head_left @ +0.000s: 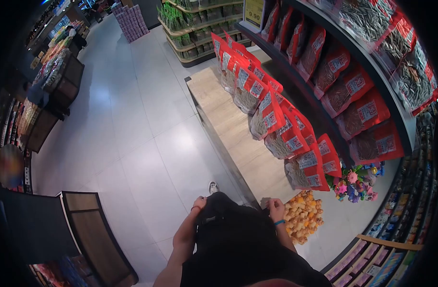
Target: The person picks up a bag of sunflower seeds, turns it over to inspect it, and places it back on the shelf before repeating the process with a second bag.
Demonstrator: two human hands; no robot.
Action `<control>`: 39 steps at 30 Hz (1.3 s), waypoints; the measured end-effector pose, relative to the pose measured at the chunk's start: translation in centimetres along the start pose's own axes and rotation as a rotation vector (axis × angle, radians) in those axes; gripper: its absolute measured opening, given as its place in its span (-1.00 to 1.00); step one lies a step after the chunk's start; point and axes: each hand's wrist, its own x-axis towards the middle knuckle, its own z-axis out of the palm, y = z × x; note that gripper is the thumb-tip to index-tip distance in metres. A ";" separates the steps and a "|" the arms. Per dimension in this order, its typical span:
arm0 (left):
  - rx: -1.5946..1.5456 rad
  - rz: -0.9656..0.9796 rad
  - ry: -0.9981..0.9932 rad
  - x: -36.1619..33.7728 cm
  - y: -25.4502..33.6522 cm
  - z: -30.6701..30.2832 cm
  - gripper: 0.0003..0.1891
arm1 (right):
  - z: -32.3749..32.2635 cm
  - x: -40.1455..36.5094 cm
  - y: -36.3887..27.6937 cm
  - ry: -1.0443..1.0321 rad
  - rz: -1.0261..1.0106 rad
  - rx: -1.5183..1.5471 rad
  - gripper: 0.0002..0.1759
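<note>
My right hand (276, 209), with a teal band on the wrist, rests at the left edge of a clear bag of yellow and orange snacks (303, 217), fingers curled on it. The bag lies at the near end of a low wooden display platform (231, 126). A row of red bags of dried goods (276, 126) stands upright along the platform's right side. My left hand (199, 203) is held against my black clothing at the hip, fingers closed, with nothing visible in it.
A dark curved shelf (367, 71) above the platform carries more red bags. Colourful toys (355, 184) sit beside the snack bag. Pale tiled floor (133, 124) opens to the left, with a wooden stand (92, 229) near left and produce displays (56, 81) farther off.
</note>
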 end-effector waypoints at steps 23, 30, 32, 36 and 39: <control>-1.460 2.431 -0.489 -32.5 39.8 -39.0 -0.53 | 6.0 5.8 -4.6 -0.054 0.644 -0.070 -0.46; -1.047 2.291 0.139 -29.2 37.1 -41.6 -0.88 | 5.7 5.4 -4.2 0.052 0.431 -0.201 -0.46; -0.763 2.151 0.253 -30.1 36.7 -43.5 -0.85 | 4.8 6.2 -1.6 0.104 0.552 -0.149 -0.46; 0.168 1.949 0.449 -23.4 39.5 -42.0 -0.64 | 5.1 7.0 0.4 0.150 0.662 -0.112 -0.44; 0.126 1.684 0.081 -12.6 38.4 -36.0 -0.78 | 4.7 7.0 0.6 0.166 0.642 -0.103 -0.44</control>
